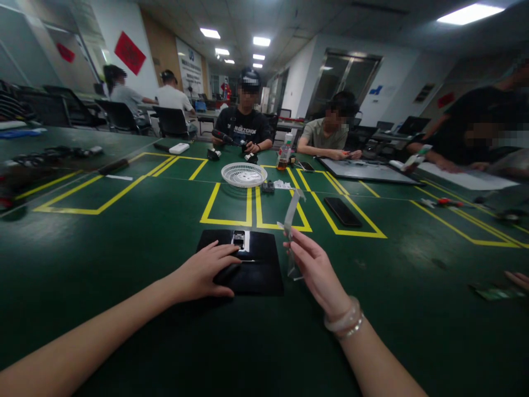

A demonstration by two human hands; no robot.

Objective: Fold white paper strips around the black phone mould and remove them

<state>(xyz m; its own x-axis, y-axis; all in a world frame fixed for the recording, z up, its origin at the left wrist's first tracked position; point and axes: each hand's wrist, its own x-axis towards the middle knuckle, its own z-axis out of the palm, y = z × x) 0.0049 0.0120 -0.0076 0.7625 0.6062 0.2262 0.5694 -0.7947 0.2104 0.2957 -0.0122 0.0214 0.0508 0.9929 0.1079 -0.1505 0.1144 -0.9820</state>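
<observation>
A glossy black rectangular panel lies flat on the green table in front of me, with a small raised metal-like fitting near its far edge. My left hand rests on the panel's left part, palm down and fingers spread. Just right of the panel, my right hand pinches a thin, translucent strip between thumb and fingers. The strip stands up above the fingertips, and a clear lower end hangs beneath them. A bracelet circles my right wrist.
Yellow tape rectangles mark the green table. Beyond the panel are a white round grille, a small dark block, a bottle and a black phone. Several people sit around. At right, another person's fingers touch a circuit board.
</observation>
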